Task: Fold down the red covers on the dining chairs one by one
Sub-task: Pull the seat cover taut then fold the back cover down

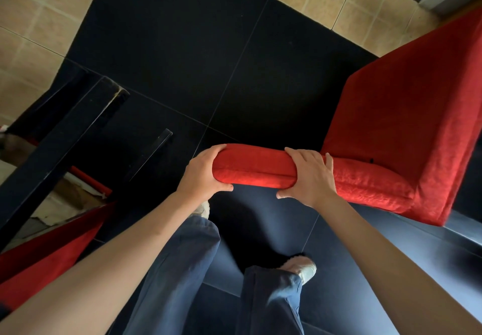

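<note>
- Over the dark floor, left hand and right hand are gripping the chair's padded top.
- Red cover is looking soft, light, best pinched along its edge.

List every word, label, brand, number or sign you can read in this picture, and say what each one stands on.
None: no readable text shows anywhere.
The red cover on the chair top, gripped by the left hand and right hand, is plain fabric.
The dark floor tiles and blue trousers carry no print.
</note>
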